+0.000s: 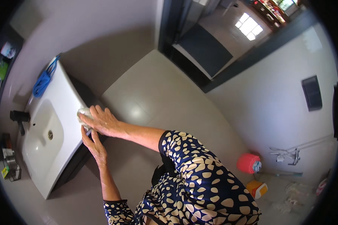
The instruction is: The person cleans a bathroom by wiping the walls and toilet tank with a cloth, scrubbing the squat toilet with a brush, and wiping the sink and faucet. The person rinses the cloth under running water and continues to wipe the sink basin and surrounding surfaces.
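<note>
Two short sleeves (204, 161), dark blue with cream spots, are nearest, and from them the bare forearms reach to the left. The right hand (104, 122) has its grip clamped on a crumpled whitish cloth (84, 114), which lies at the front edge of the white counter (72, 108). The left hand (94, 147) is just beside it, with its fingertips at the same edge; whether this grip is closed on something, I cannot tell. The counter is smooth and shiny, and below it there is a dark cabinet (69, 168). An oval basin (41, 150) is sunk in the counter, having a round metal drain (50, 135). Behind the basin stands a black tap (20, 117), and a blue bundle (43, 83) lies on the counter's far end. Around the counter extends a pale grey tiled floor (150, 90), on which a soft light is reflected. Toward the right there are a red bucket (245, 163) and an orange-and-white container (256, 189), and on the pale wall (259, 86) a metal shower fitting (296, 157) and a dark box (311, 93). Farthest, beyond a dark door frame (233, 77), a grey mat (206, 48) lies before a floor with bright window-shaped light.
</note>
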